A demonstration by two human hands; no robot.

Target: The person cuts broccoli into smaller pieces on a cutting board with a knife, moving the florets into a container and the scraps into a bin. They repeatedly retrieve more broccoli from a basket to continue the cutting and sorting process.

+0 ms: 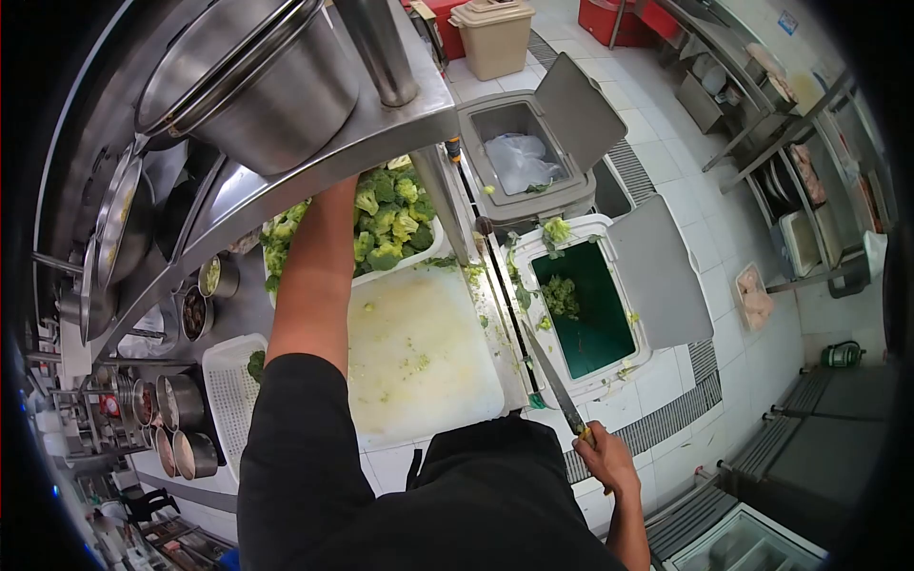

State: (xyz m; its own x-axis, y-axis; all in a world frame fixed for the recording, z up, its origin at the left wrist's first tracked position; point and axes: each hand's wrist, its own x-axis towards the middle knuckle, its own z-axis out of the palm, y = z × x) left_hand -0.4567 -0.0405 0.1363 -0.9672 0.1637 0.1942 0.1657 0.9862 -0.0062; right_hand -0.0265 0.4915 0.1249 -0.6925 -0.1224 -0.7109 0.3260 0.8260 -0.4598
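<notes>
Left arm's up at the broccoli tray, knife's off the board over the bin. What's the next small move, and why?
Probably bring one piece from the broccoli tray down onto the cutting board. The board holds only scraps, and the left hand is hidden under the shelf. The right hand holds the knife ready beside the board, over the green bin.

The left hand is hidden behind the curved steel shelf point(314, 171) above the white tray of green broccoli florets point(390, 224); the round steel pot point(257, 86) is cut off by the picture's top edge
</notes>
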